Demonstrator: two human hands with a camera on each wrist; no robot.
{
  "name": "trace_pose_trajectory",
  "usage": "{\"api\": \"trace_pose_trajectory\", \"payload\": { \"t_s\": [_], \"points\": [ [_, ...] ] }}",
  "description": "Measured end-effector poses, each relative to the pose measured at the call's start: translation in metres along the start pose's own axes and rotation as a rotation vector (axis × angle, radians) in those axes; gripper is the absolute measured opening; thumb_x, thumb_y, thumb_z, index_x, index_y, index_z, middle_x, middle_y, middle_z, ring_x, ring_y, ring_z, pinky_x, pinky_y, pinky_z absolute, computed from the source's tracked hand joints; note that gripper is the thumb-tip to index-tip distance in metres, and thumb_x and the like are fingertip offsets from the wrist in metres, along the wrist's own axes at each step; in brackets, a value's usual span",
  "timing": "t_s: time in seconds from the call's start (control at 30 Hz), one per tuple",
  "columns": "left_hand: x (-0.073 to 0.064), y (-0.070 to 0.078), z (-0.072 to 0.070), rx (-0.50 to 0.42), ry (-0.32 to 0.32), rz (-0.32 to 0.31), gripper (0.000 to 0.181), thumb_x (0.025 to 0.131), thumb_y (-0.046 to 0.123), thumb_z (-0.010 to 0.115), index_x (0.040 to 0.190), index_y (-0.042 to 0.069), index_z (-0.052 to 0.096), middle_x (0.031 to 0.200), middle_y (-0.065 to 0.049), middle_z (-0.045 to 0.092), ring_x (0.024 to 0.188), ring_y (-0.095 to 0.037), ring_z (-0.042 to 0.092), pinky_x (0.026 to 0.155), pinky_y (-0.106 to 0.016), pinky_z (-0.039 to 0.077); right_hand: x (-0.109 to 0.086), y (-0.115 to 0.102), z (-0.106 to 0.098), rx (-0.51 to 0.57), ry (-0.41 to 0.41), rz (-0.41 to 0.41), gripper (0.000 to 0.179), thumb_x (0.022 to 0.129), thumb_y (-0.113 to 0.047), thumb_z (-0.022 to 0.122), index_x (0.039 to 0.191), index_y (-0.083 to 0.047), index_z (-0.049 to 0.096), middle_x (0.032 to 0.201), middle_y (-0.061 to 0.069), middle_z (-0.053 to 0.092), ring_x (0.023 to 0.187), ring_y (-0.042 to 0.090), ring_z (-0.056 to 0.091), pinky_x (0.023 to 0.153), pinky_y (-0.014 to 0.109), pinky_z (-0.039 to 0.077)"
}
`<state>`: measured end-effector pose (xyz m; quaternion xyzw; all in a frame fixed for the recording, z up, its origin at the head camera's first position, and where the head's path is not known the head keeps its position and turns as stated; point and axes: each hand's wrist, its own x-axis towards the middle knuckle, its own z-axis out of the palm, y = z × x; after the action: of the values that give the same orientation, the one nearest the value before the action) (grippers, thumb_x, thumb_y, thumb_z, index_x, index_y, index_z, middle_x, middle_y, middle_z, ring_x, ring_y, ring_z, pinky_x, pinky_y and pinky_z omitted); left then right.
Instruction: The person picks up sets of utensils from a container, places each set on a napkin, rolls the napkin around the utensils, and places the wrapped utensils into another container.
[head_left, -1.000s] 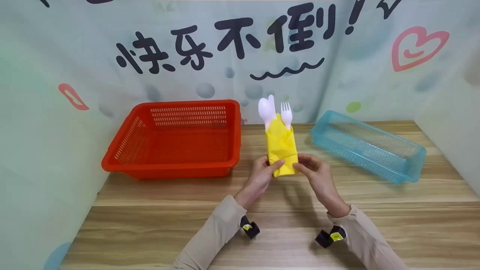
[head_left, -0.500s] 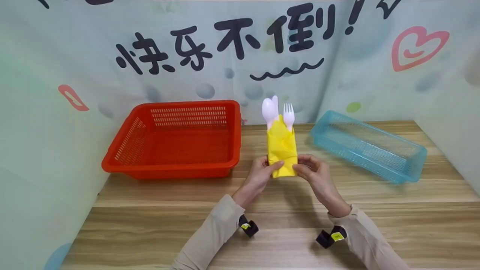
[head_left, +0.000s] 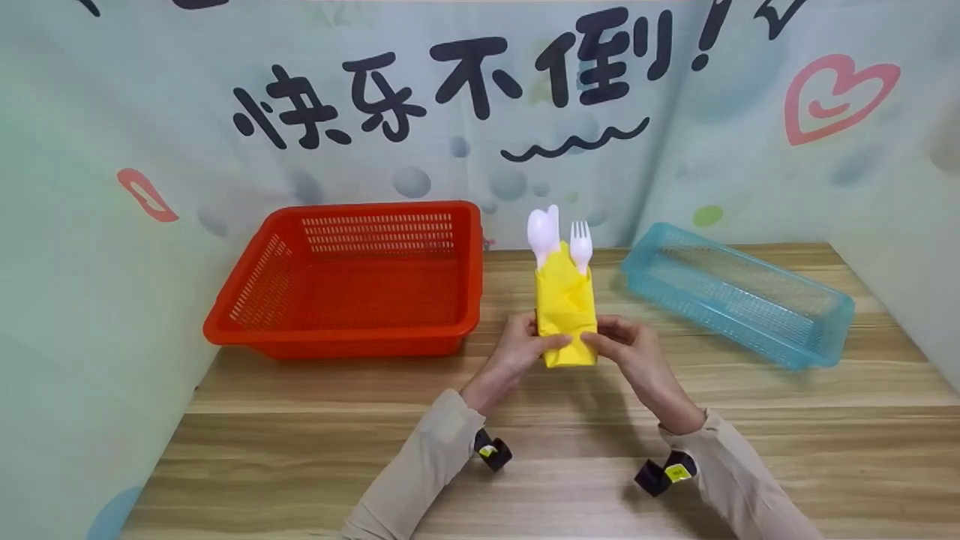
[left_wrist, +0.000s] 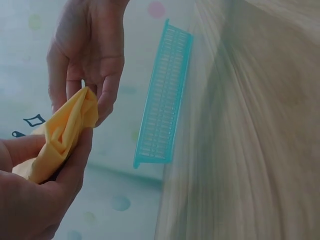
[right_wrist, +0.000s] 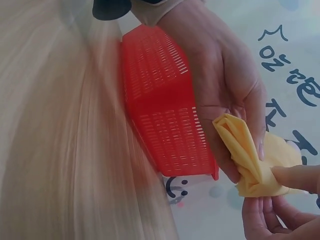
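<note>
In the head view, a folded yellow napkin (head_left: 566, 304) stands upright above the table as a pouch. A white plastic spoon (head_left: 541, 234), a knife (head_left: 553, 216) and a fork (head_left: 580, 244) stick out of its top; their handles are hidden inside. My left hand (head_left: 514, 351) pinches the pouch's lower left edge, thumb in front. On the lower right edge, my right hand (head_left: 639, 360) grips it in the same manner. Both wrist views look at the folded bottom end of the napkin (left_wrist: 67, 130), with fingers on either side.
A red plastic basket (head_left: 360, 334) stands at the back left of the wooden table (head_left: 315, 450). At the back right lies a long light-blue basket (head_left: 739, 300), set at an angle. A printed cloth backdrop (head_left: 375, 172) rises behind them.
Both hands have brought the napkin pouch with its cutlery slightly down and toward the person. The left thumb has shifted a little lower on the front. Both baskets stay put.
</note>
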<state>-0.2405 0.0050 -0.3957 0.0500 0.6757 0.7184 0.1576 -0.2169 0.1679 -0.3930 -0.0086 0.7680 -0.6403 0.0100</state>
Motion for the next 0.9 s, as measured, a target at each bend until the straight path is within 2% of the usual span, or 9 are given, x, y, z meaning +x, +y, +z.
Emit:
{"api": "trace_pose_trajectory", "payload": {
  "t_s": [0.1,0.33,0.53,0.73,0.9],
  "points": [
    [-0.0002,-0.0004,-0.0009,0.005,-0.007,-0.028,0.039,0.077,0.009,0.069,0.113,0.007,0.055,0.104,-0.003,0.063,0.085,-0.019,0.062,0.077,-0.028,0.050,-0.0006,0.0006,-0.0014,-0.008,-0.021,0.007,0.034,0.082,-0.011,0.062,0.110,0.009,0.055,0.097,0.012,0.062,0.081,0.011,0.057,0.071,0.022,0.048],
    [0.0007,-0.0029,-0.0009,-0.001,-0.018,-0.033,0.040,0.074,0.015,0.072,0.110,0.007,0.057,0.099,-0.004,0.065,0.083,-0.020,0.063,0.076,-0.029,0.050,-0.0020,0.0008,-0.0022,0.004,-0.052,0.019,0.035,0.081,-0.008,0.062,0.110,0.011,0.054,0.094,0.011,0.062,0.079,0.011,0.058,0.070,0.023,0.050],
    [0.0013,-0.0018,-0.0024,0.049,-0.021,-0.040,0.037,0.076,0.009,0.069,0.110,0.003,0.056,0.099,-0.007,0.065,0.082,-0.020,0.063,0.074,-0.030,0.051,-0.0048,0.0002,-0.0028,0.020,-0.108,0.039,0.035,0.082,-0.007,0.060,0.111,0.012,0.052,0.092,0.010,0.060,0.078,0.010,0.058,0.070,0.023,0.050],
    [0.0010,0.0008,-0.0040,0.073,-0.030,-0.083,0.039,0.075,0.009,0.070,0.112,0.008,0.055,0.100,-0.004,0.064,0.083,-0.019,0.063,0.075,-0.029,0.050,-0.0060,0.0011,-0.0031,0.035,-0.140,0.052,0.037,0.083,-0.007,0.060,0.113,0.013,0.049,0.091,0.009,0.058,0.076,0.011,0.058,0.068,0.023,0.051],
    [0.0017,0.0018,-0.0058,0.093,-0.042,-0.072,0.037,0.076,0.006,0.069,0.110,0.003,0.055,0.099,-0.008,0.064,0.081,-0.020,0.063,0.073,-0.030,0.051,-0.0063,0.0010,-0.0031,0.022,-0.150,0.068,0.038,0.083,-0.008,0.060,0.114,0.012,0.049,0.093,0.010,0.059,0.075,0.011,0.060,0.068,0.026,0.052]
  ]
}}
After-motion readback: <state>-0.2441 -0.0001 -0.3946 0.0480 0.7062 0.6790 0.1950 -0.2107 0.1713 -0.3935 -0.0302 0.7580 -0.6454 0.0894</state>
